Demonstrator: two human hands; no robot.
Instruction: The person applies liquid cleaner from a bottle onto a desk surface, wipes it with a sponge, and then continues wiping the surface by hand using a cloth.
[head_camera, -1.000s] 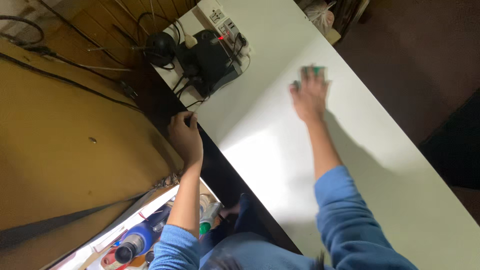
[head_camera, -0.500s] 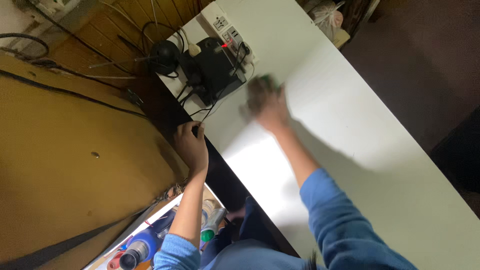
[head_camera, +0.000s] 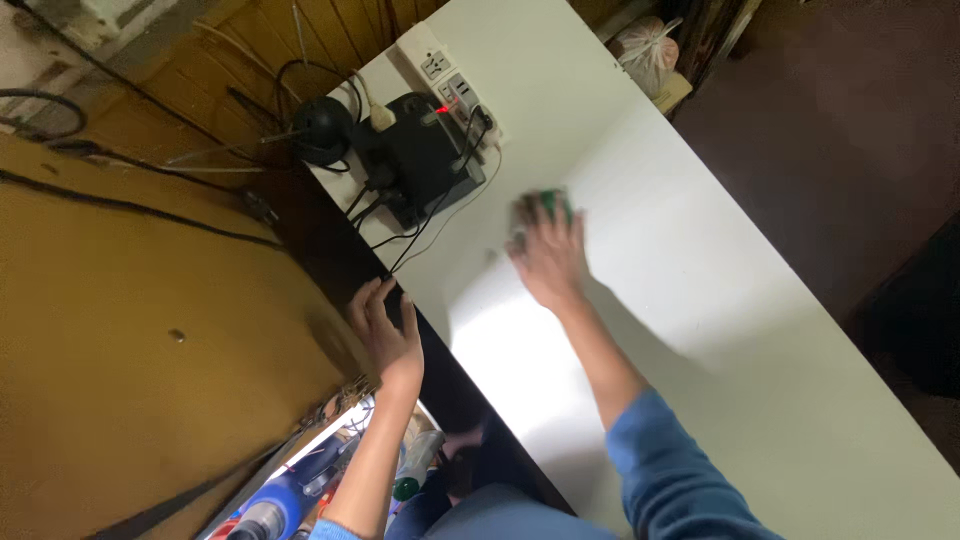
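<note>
Head view showed the right hand (head_camera: 548, 258) pressing a green scrubbing pad (head_camera: 548, 205) flat on the white tabletop (head_camera: 720, 300) — left hand (head_camera: 385, 330) gripping its edge, seemingly for bracing.

A green cloth (head_camera: 548, 205) on a white table (head_camera: 700, 300), blue sleeve (head_camera: 680, 480).

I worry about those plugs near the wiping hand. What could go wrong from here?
The right hand presses a green cloth on the white table, close to the power strip and black cables. A damp cloth there could wet the sockets, or a sweep could snag a cable and drag the black device. The left hand grips the table's edge.
</note>
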